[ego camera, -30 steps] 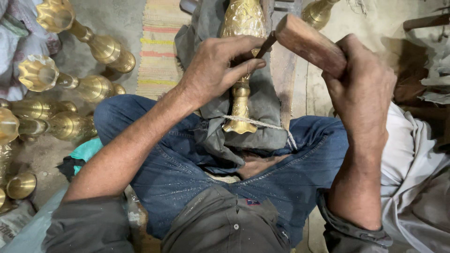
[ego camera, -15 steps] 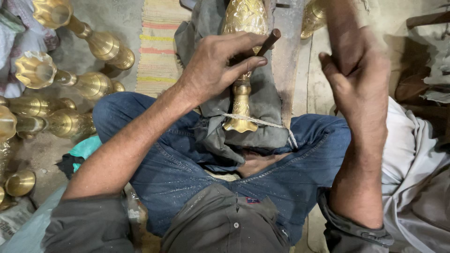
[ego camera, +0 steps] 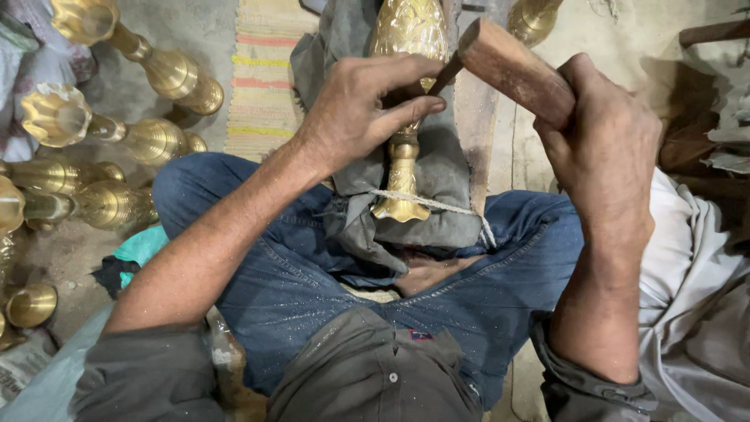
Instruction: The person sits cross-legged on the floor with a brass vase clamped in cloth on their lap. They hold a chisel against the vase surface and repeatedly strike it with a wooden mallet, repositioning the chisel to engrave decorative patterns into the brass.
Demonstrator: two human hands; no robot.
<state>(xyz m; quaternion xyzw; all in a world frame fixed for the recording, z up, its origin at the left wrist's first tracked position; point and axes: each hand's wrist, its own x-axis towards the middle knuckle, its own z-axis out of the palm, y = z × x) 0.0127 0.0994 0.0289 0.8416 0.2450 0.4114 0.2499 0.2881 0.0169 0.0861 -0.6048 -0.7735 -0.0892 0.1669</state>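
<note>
A brass vase [ego camera: 406, 47] lies lengthwise on a grey cloth pad [ego camera: 445, 184] between my knees, tied down near its flared foot by a white cord [ego camera: 437, 205]. My left hand [ego camera: 363, 109] rests on the vase's neck and pinches a thin dark chisel [ego camera: 444, 76] against the metal. My right hand [ego camera: 605, 144] grips a wooden mallet [ego camera: 516, 70] whose head touches the chisel's top end.
Several brass vases [ego camera: 156, 141] lie on the ground at the left, with a small brass cup [ego camera: 31, 303] lower left. A striped mat [ego camera: 262, 78] lies ahead. A white cloth [ego camera: 695, 312] is at the right. Another brass piece [ego camera: 535, 17] sits top right.
My right hand lifted the mallet up out of sight, then brought it back down onto the chisel. My left hand kept the chisel on the vase.
</note>
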